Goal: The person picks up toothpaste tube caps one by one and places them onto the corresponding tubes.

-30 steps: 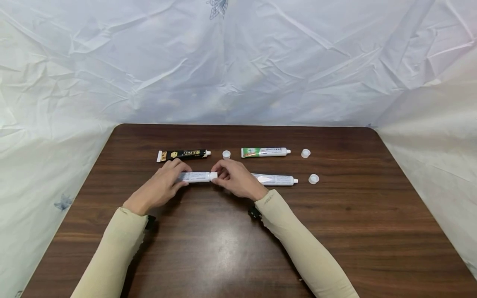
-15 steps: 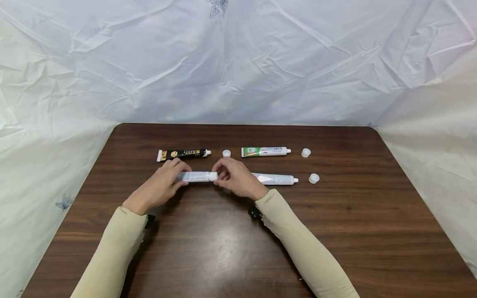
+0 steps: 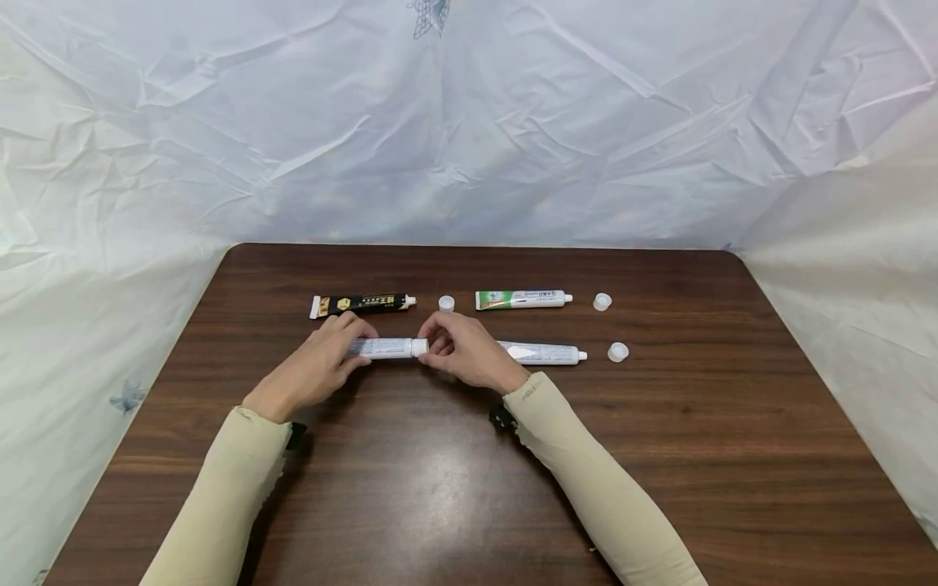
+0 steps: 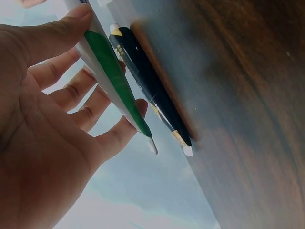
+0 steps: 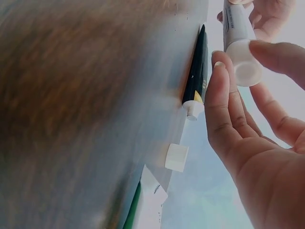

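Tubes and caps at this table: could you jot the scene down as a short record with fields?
Left hand: holds the capped tube
Right hand: pinches that tube's white cap
Uncapped tubes: black tube, green-and-white tube, pale tube partly behind the right hand
Loose caps: three, white
Surface: dark wooden table

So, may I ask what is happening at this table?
A person's left hand holds a white tube, and the right hand pinches the white cap at its end; how tight it sits cannot be seen. On the table, a black tube, a green-and-white tube and a pale tube lie without caps, with a loose cap near each.
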